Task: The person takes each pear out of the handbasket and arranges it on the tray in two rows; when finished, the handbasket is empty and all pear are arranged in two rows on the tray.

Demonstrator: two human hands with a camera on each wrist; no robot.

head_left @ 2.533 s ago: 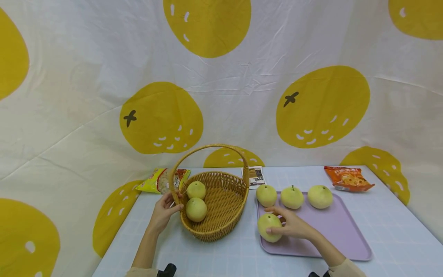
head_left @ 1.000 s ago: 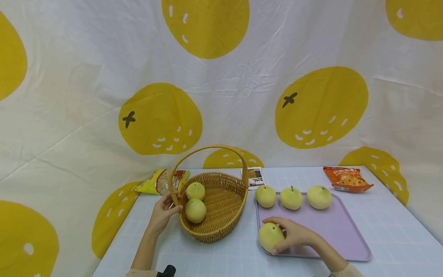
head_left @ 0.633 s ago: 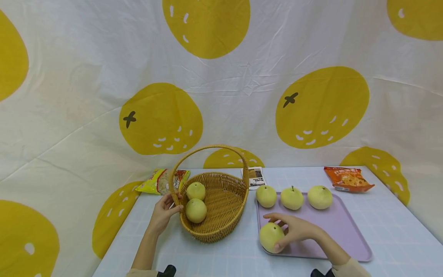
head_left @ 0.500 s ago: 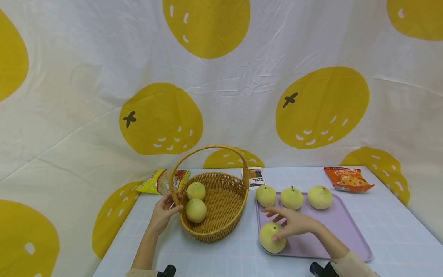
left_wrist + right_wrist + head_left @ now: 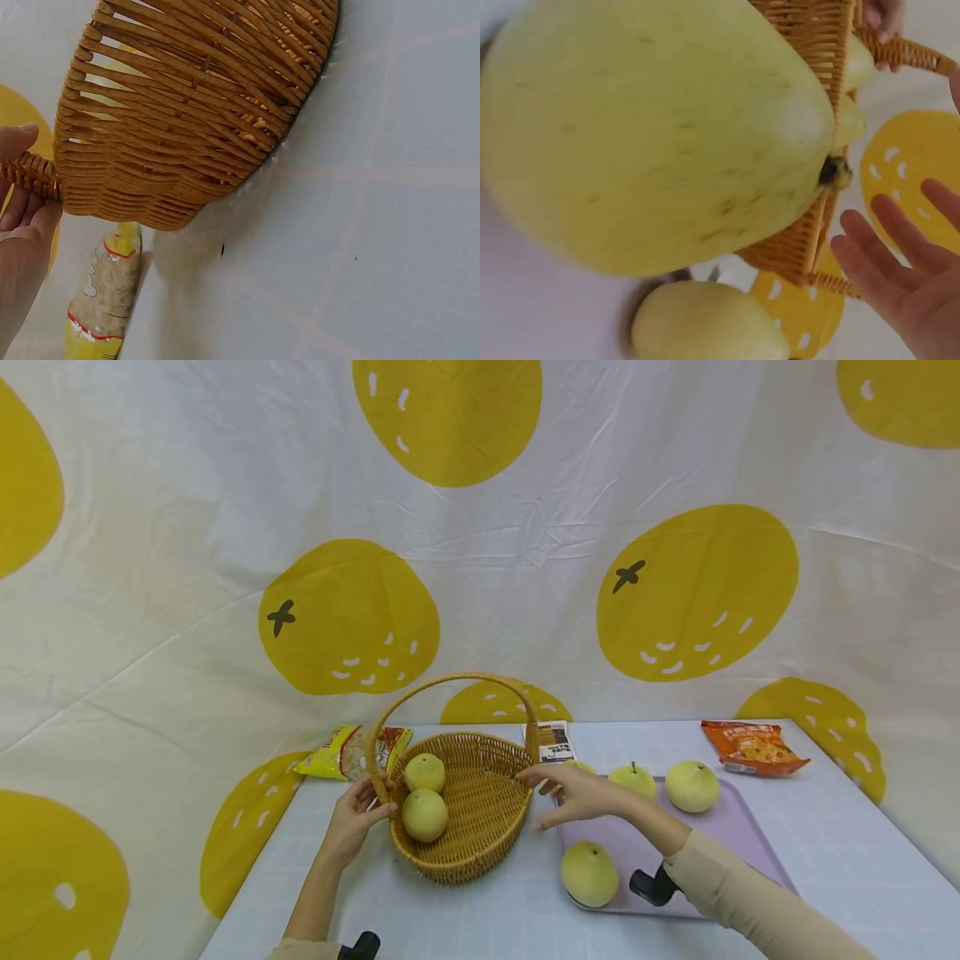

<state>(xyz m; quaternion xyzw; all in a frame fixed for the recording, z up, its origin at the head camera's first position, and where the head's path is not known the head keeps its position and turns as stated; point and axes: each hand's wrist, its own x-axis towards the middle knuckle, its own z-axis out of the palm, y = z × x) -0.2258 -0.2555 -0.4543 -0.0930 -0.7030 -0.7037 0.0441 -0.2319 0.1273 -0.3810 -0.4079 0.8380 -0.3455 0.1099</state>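
Left hand [image 5: 356,817] grips handle [image 5: 472,676] of basket [image 5: 459,872], probably steadying it; right hand [image 5: 576,792] empty, fingers spread, near basket's right side.

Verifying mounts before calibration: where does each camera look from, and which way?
Head: worn on the head, facing forward and down over the pale-blue checked table; left hand, right hand, beige sleeves show.
Left wrist: on that wrist, facing the brown wicker basket's outer side; left hand at left edge, holding the handle.
Right wrist: on that wrist, facing past a round yellow-green fruit toward the basket; right hand lower right, part of left hand at top.
Shared: head and left wrist both show basket, left hand and yellow-and-clear plastic bag.
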